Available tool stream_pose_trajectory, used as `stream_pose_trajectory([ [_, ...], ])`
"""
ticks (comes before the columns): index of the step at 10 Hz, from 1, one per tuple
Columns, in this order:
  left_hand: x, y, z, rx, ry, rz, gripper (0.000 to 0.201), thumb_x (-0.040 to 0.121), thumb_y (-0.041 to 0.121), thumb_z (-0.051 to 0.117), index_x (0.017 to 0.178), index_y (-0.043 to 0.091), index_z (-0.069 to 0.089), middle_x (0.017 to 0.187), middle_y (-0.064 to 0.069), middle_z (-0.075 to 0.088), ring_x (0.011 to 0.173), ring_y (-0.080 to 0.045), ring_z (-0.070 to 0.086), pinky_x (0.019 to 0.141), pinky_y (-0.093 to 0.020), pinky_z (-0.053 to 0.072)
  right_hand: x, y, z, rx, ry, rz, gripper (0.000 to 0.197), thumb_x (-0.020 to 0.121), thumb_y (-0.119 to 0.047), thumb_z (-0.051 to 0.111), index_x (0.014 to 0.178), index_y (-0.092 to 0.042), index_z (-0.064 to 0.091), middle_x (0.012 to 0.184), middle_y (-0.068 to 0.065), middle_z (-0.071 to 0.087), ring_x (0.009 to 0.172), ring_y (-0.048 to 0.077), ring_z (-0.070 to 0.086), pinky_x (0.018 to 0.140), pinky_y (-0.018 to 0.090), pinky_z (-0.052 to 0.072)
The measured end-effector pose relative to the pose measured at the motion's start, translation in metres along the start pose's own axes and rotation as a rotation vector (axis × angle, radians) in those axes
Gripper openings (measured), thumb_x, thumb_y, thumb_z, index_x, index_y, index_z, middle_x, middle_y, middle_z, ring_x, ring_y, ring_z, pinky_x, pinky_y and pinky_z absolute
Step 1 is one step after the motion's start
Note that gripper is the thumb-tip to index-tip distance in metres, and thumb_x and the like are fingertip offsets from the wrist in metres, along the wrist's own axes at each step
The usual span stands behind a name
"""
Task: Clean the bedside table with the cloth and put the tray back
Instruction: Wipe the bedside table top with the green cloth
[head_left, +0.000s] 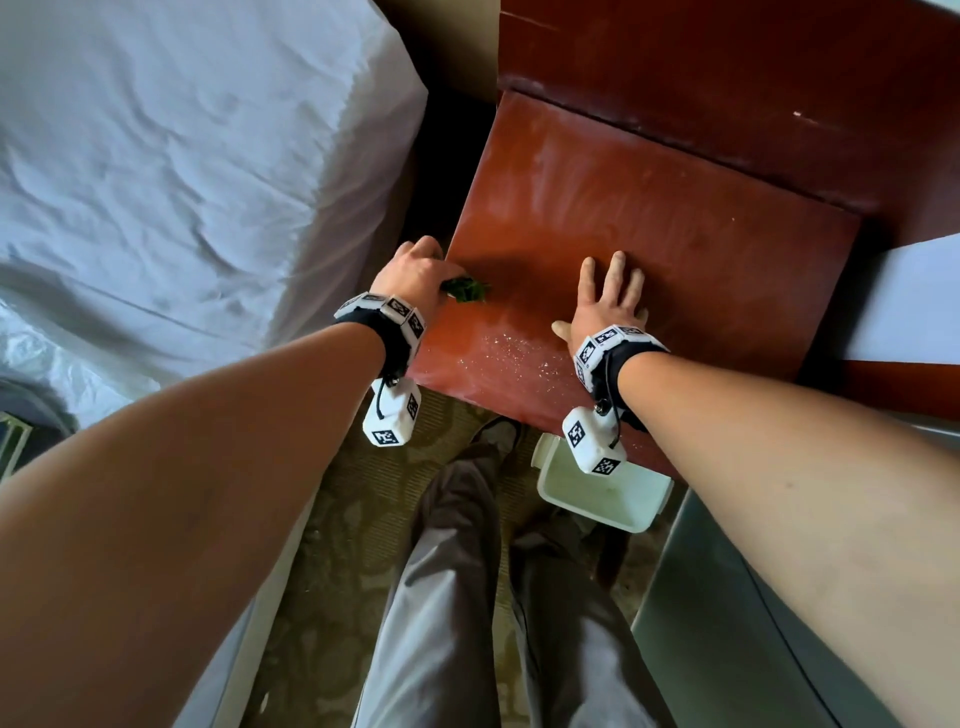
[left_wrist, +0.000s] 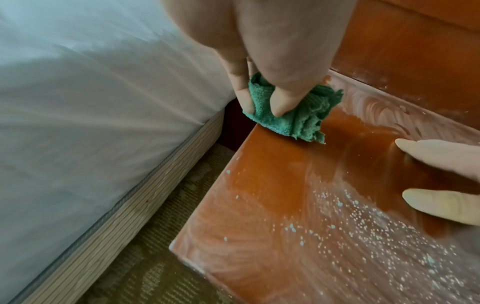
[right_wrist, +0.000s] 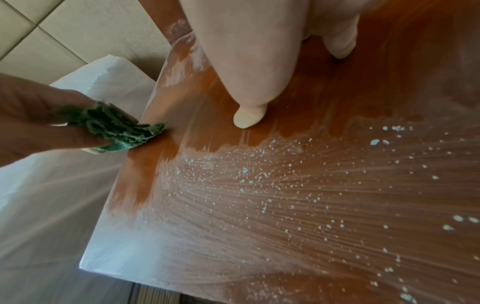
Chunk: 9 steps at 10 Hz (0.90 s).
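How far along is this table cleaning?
Partly done: the middle of the bedside table looks wiped. In hand: the left hand grips the green cloth at the table's left edge. Left: white specks near the front, and the tray sits on the floor.

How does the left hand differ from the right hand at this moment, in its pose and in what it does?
The left hand has curled fingers and grips the crumpled green cloth; the right hand holds nothing and lies flat with fingers spread. The left hand is at the bed-side edge of the reddish-brown wooden bedside table; the right hand is nearer the middle of the top. Both are on this tabletop, and both wrists wear a marker band.
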<state>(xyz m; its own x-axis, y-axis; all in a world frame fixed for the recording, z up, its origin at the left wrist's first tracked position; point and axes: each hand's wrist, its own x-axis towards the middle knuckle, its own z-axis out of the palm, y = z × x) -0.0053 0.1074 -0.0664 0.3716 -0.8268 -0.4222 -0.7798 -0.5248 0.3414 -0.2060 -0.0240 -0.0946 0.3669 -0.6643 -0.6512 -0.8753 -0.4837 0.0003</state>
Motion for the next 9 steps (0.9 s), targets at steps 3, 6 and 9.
stream_pose_trajectory([
  [3,-0.045,-0.008,0.017,-0.032,-0.083,-0.056,0.044,0.086,0.009,0.058,0.125,0.028,0.066,0.116,-0.003,0.058,0.106,-0.029,0.057,0.087,-0.038,0.047,-0.001,-0.003,0.0,-0.02,-0.005,0.001,0.094,0.091,-0.05,0.055,0.152,-0.023,-0.012,0.157,0.011,-0.024,0.145,0.039,-0.012,0.113,0.056,0.024],
  [6,-0.097,-0.018,0.035,-0.064,-0.137,-0.084,0.042,0.081,0.007,0.063,0.119,0.025,0.07,0.114,-0.002,0.06,0.106,-0.028,0.059,0.089,-0.037,0.049,0.0,-0.002,-0.001,-0.012,-0.015,0.008,0.094,0.09,-0.049,0.057,0.152,-0.024,-0.01,0.158,0.009,-0.024,0.146,0.037,-0.013,0.113,0.058,0.021],
  [9,-0.103,-0.017,0.033,-0.055,-0.142,-0.047,0.04,0.082,0.013,0.066,0.12,0.023,0.069,0.115,-0.002,0.06,0.103,-0.026,0.06,0.087,-0.034,0.048,0.001,-0.002,-0.002,-0.012,-0.002,0.009,0.093,0.091,-0.049,0.056,0.152,-0.024,-0.009,0.158,0.01,-0.023,0.146,0.037,-0.012,0.113,0.058,0.022],
])
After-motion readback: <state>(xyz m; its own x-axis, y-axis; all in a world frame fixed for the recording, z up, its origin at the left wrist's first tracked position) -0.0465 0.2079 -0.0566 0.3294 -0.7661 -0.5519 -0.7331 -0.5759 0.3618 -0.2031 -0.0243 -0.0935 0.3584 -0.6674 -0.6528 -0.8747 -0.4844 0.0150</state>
